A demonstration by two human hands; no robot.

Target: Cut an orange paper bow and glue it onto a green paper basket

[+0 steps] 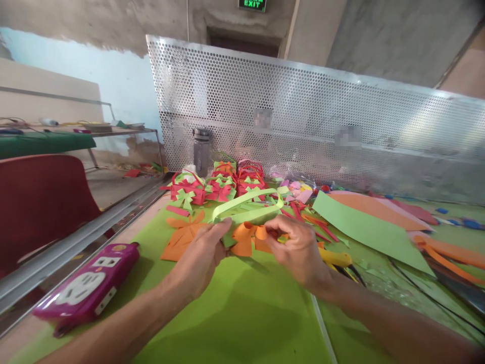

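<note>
Both hands work together on one paper piece. The left hand (200, 253) pinches the end of a light green paper strip (246, 202), which loops up and away from its fingers. The right hand (299, 247) holds an orange paper bow (248, 237) with thumb and fingertips closed on it; the bow sits between the two hands, touching the green strip. I judge the step to be the joining of the strip to the bow. The next move probably needs a steady pinch at the meeting point, so the thin paper does not slip or tear.

Just beyond the fingers lies a pile of finished red and green paper bows (215, 184). Right of the right hand are yellow-handled scissors (335, 259) and a large green paper sheet (364, 230). Left of the left hand, near the edge, lies a pink power strip (89, 288). The bench (242, 313) is covered in green. Behind it stands a perforated metal screen (303, 116) with a grey bottle (201, 149) before it. A red chair (41, 202) is far left, and an exit sign (252, 4) hangs above.
</note>
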